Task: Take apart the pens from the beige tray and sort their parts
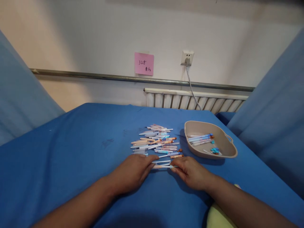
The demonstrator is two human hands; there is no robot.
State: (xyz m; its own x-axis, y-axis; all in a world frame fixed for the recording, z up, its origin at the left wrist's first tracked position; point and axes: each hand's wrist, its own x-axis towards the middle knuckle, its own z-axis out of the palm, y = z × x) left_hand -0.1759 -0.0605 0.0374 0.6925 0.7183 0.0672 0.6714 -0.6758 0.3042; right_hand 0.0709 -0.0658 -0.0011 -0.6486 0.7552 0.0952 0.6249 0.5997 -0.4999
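A loose pile of pens and thin white pen refills [152,146] lies on the blue cloth, most of them pointing sideways. At its near edge my left hand [134,171] is closed around the left ends of a few slim pen pieces [162,166]. My right hand [190,172] pinches the right ends of the same pieces, so they span the gap between my hands. The fingers cover part of them, and I cannot tell exactly how many are held. Pens with brown and blue ends lie just beyond my right fingers.
To the right stands a beige basket [228,152] holding several pens [200,139] and small blue pieces [215,150]. A blue cloth [78,152] covers the bed. Behind are a radiator [175,99], a metal rail [106,77] and a plugged cable [192,87]. Something yellow-green [218,217] lies under my right forearm.
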